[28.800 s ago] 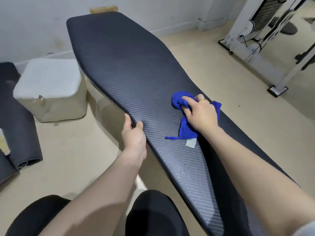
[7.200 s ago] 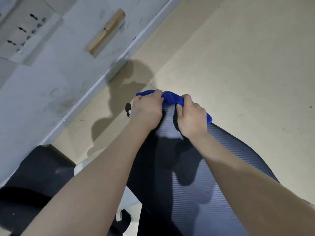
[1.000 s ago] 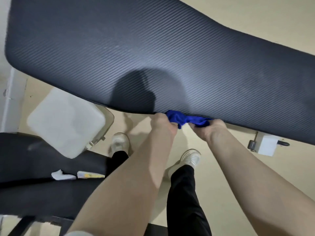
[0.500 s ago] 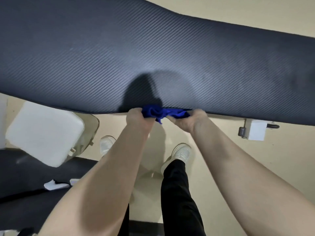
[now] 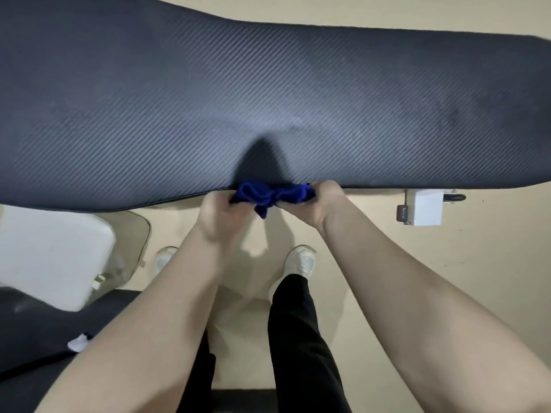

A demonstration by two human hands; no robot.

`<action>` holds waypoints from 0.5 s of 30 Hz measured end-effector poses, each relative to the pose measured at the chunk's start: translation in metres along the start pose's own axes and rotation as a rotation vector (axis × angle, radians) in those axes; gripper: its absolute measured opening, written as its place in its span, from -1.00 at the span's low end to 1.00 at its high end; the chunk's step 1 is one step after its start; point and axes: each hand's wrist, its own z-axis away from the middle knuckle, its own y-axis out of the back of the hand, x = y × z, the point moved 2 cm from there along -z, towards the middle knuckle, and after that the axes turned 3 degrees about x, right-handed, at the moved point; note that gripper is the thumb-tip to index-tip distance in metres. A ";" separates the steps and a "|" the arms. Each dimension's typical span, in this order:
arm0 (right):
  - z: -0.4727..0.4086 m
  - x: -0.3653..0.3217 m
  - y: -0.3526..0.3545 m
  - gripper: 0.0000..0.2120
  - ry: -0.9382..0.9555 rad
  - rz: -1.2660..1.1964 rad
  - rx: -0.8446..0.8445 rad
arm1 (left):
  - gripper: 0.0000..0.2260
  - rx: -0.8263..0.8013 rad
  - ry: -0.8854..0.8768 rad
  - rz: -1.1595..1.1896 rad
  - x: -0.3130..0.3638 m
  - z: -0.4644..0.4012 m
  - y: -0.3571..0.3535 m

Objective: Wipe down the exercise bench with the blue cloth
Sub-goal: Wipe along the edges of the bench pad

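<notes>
The exercise bench (image 5: 268,93) is a long black pad with a ribbed weave, and it fills the upper half of the head view from left to right. The blue cloth (image 5: 269,195) is bunched up against the pad's near side edge. My left hand (image 5: 222,214) grips the cloth's left end. My right hand (image 5: 320,201) grips its right end, and its fingers are hidden under the edge of the pad. A short tail of cloth hangs down between my hands.
A white padded box (image 5: 50,254) stands on the beige floor at the left, beside a black mat (image 5: 35,338). A white bench foot (image 5: 423,207) sits under the pad at the right. My legs and white shoes (image 5: 302,260) are below.
My hands and the cloth have slid to the right along the near edge of the pad. The view has drifted with them, so the white box sits further left.
</notes>
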 end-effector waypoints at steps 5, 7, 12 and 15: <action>0.009 -0.014 0.005 -0.57 -0.080 -0.086 0.005 | -0.58 0.210 0.511 0.605 0.016 -0.019 -0.006; 0.014 -0.031 0.021 -0.57 -0.078 -0.144 -0.006 | -0.74 0.105 0.317 0.068 0.027 -0.004 -0.022; 0.027 -0.079 0.073 -0.59 0.079 -0.202 0.089 | -0.50 -0.062 0.171 -0.050 0.017 -0.005 -0.093; 0.021 -0.096 0.089 -0.59 0.117 -0.245 0.096 | -0.25 -0.054 0.341 0.463 0.004 -0.023 -0.122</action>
